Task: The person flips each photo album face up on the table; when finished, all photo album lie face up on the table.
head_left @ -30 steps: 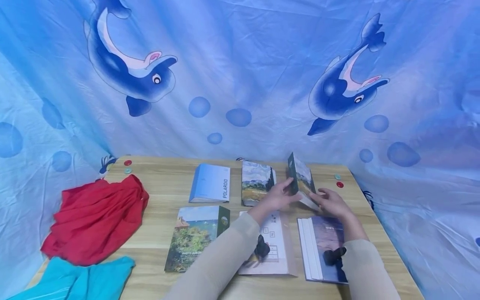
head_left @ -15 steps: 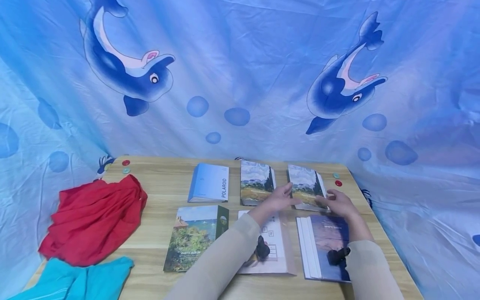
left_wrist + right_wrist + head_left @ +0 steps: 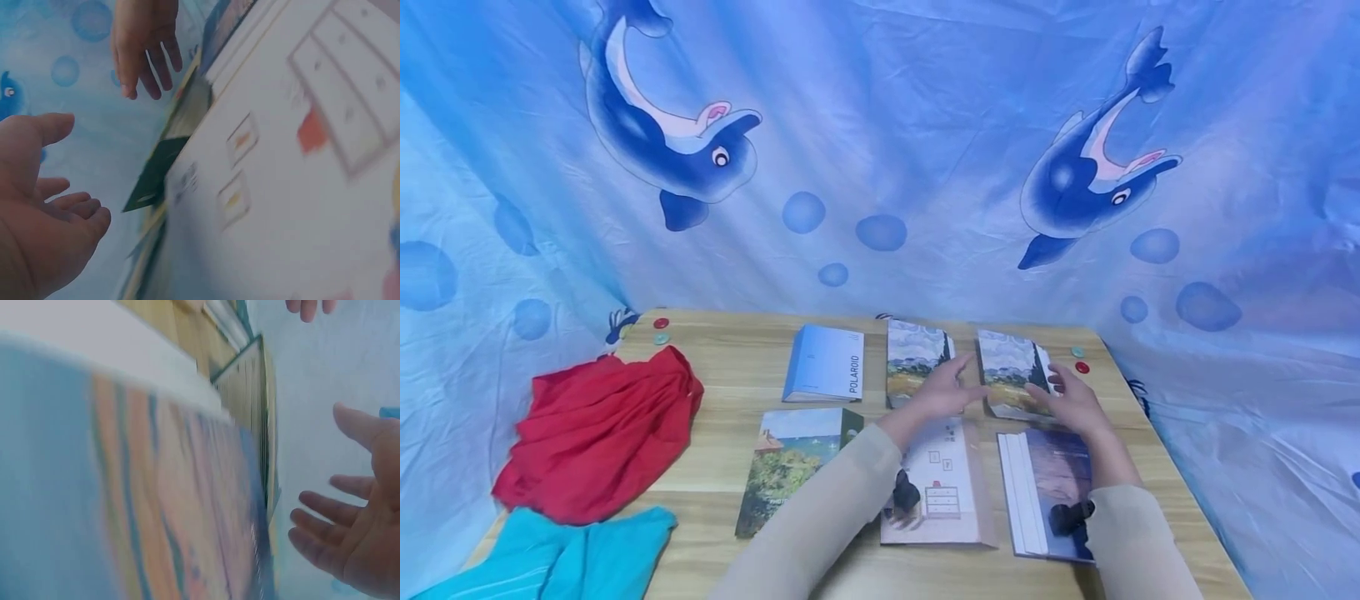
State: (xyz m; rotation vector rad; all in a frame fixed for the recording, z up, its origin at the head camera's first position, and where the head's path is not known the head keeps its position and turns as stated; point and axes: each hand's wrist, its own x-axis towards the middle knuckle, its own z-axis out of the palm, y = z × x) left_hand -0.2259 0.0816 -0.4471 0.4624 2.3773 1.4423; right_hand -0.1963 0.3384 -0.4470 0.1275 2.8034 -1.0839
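In the head view, an album with a painted wheat field and cypress [image 3: 1007,367] lies at the back right of the table. My left hand [image 3: 942,392] hovers at its left side, fingers spread and holding nothing. A similar album [image 3: 913,354] lies beneath and behind that hand, partly covered by it. My right hand [image 3: 1075,404] is over the first album's right edge; whether it touches the cover cannot be told. In the left wrist view, my left hand [image 3: 50,212] has a gap between thumb and fingers. The right wrist view shows my right hand [image 3: 362,531] with spread fingers.
A blue Polaroid album [image 3: 826,362] lies at back left. In front lie a garden-picture album [image 3: 793,446], a white album with drawn furniture [image 3: 943,475] and a purple-blue album [image 3: 1060,475]. Red cloth [image 3: 602,433] and turquoise cloth [image 3: 565,554] lie at left. Small discs [image 3: 1081,367] mark the corners.
The right-hand wheat field album, earlier held tilted up with its cover raised, now lies flat with its cover down. My hands have let go; the left has drawn away to the left.
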